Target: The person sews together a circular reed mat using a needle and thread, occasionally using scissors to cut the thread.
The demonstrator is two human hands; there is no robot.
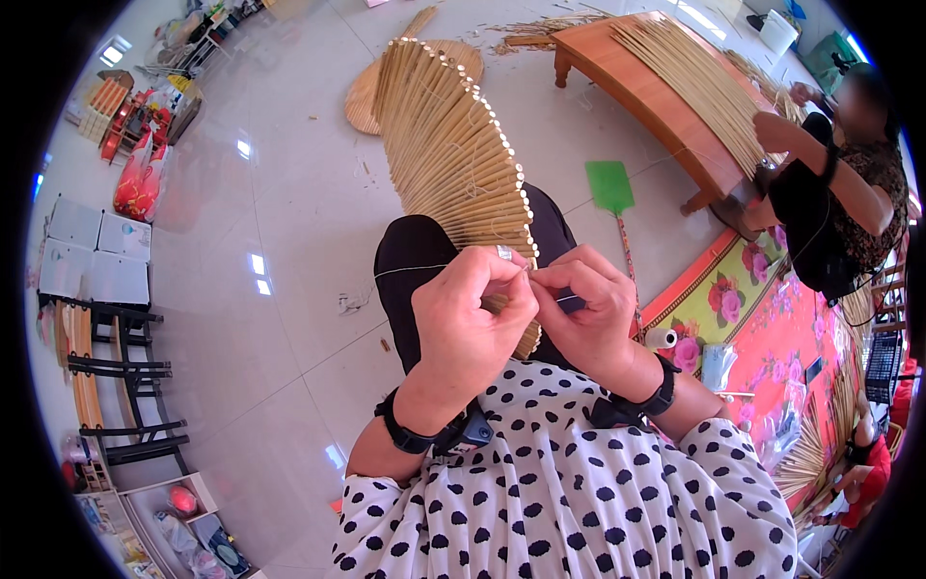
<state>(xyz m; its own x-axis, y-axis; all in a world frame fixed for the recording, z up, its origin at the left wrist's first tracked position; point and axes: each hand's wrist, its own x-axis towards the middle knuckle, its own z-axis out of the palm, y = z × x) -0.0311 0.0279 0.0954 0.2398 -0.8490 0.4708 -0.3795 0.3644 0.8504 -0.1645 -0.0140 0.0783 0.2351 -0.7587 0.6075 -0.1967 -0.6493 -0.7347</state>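
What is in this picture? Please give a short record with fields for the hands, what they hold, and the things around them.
left hand: left hand pinches a thin white thread at the lower end of the strips
right hand: right hand pinches a small dark object, too small to identify, close against the left hand
work piece: fan of bamboo strips resting on the lap, spreading away over the floor
floor: green fly swatter, white thread spool
nearby: another person's hand on strips laid over a low wooden table
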